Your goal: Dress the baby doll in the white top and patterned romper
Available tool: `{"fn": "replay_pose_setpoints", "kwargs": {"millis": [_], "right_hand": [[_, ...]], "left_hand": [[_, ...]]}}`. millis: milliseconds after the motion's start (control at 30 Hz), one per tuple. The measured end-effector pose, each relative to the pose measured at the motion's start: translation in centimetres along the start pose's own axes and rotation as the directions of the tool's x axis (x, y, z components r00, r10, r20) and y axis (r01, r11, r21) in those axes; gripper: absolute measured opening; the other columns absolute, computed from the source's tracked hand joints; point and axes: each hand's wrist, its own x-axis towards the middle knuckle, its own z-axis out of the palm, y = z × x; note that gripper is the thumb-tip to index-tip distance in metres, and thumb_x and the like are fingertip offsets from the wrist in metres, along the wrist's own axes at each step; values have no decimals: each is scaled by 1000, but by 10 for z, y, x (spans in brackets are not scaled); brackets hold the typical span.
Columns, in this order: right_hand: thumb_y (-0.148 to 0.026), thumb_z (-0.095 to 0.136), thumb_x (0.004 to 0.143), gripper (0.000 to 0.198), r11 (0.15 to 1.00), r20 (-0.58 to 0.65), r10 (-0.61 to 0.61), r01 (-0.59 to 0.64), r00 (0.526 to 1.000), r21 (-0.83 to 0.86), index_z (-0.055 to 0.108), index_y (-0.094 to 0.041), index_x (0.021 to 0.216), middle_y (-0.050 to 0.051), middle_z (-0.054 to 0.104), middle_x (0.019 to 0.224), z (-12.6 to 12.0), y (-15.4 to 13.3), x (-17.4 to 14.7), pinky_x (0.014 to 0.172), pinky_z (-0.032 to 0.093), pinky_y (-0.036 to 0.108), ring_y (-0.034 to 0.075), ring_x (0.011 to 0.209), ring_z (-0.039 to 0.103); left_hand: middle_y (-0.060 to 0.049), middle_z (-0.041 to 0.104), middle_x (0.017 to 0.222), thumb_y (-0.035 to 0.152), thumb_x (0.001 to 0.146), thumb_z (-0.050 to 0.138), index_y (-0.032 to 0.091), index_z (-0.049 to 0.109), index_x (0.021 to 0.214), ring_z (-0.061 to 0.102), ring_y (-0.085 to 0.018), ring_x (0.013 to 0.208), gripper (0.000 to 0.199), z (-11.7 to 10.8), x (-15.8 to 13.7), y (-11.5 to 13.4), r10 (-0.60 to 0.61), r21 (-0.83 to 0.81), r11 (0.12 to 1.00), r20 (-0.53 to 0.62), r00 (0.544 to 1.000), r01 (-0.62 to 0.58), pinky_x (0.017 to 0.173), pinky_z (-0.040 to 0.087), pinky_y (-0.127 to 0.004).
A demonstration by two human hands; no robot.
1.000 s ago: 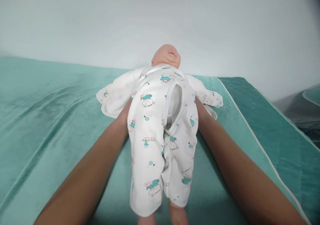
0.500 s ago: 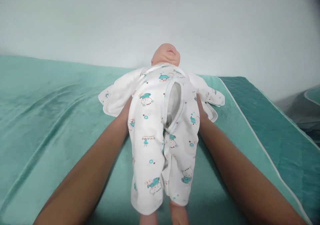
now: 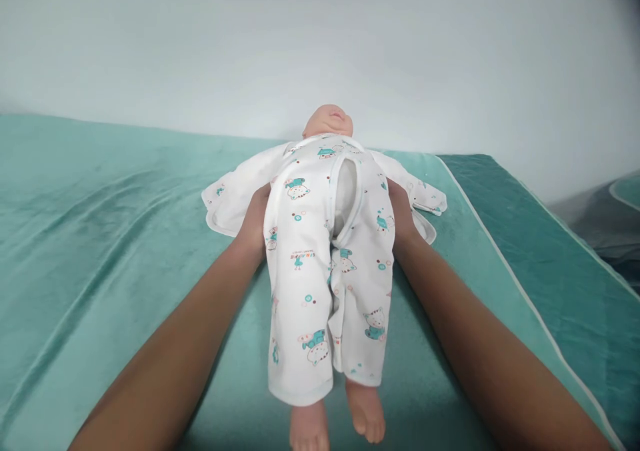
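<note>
A baby doll (image 3: 327,121) lies on its back, head toward the wall, dressed in white printed open-crotch overalls (image 3: 305,244). Its bare feet point toward me. Beneath its upper body is a white baby jacket (image 3: 240,184), with sleeves spread out to both sides. My left hand (image 3: 259,214) grips the doll's left-hand side in the picture, around the hip and waist. On the opposite side, my right hand (image 3: 400,211) grips it at about the same height. The fingers of both hands are mostly hidden behind the doll and the cloth.
A light green sheet (image 3: 125,264) with creases at the left covers the surface. Along its right side runs a darker green cloth (image 3: 550,257) beyond a pale edging. A white wall (image 3: 320,37) stands behind the doll's head. Something dark and blurred lies at the far right.
The doll has come down lower onto the jacket and slightly away from me, its head and body now flatter. More of its feet shows. Both hands stay at its sides.
</note>
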Motion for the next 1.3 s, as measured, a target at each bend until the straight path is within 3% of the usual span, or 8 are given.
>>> {"fn": "replay_pose_setpoints", "kwargs": {"millis": [167,300,533,700,867,1067,1200,1300], "right_hand": [[-40,67,74,23,973,-152,150,-119,977,198,63,-23,89,6,72,92,6,3,4,75,54,38,23,88,67],[-36,65,77,21,958,-159,173,-129,972,254,65,-22,92,4,72,90,7,0,3,75,54,36,21,84,66],[-47,54,89,27,973,-40,40,-30,998,228,67,-23,84,2,70,94,4,-9,-3,87,52,37,22,95,63],[-55,47,93,37,985,54,-19,9,998,175,67,-27,104,3,68,117,3,-9,-3,106,44,44,25,119,56],[-62,46,91,47,987,170,-5,-22,985,158,61,-30,121,3,66,124,-4,3,3,107,44,46,26,124,55],[-43,59,85,29,986,18,-107,109,994,-130,61,-24,108,6,68,110,-13,18,-14,95,49,46,25,103,62],[-33,61,84,20,826,265,-254,351,930,-441,66,-21,98,12,65,103,-23,15,-54,89,48,47,30,101,57],[-25,55,87,17,711,469,-263,498,843,-496,69,-19,93,16,64,109,-27,13,-75,93,44,49,32,110,52]], "left_hand": [[-1,64,69,26,72,58,20,51,62,60,-21,79,14,-1,0,0,103,166,981,-19,995,-98,72,52,-31],[-1,69,77,26,72,56,19,61,69,61,-21,83,10,-3,2,-2,137,277,953,-22,990,-126,74,53,-31],[-3,73,86,24,73,53,18,71,85,62,-20,83,22,-4,4,-1,191,252,953,-69,979,-168,74,53,-32],[-4,74,98,27,75,54,19,71,101,66,-22,87,32,-8,8,-2,213,237,953,-72,975,-190,78,54,-34],[-7,72,109,34,80,54,20,65,114,67,-24,93,38,-14,13,-8,205,307,933,-24,979,-188,85,55,-39],[-10,71,116,31,83,53,21,64,108,62,-31,109,29,-22,-8,-12,304,690,649,149,941,-319,93,50,-43],[-11,69,117,21,81,52,20,67,102,60,-32,114,25,-35,-31,-23,278,719,455,446,851,-525,96,48,-44],[-11,68,116,16,80,54,20,66,102,59,-30,117,26,-42,-41,-30,249,694,362,571,782,-622,98,47,-44]]}}
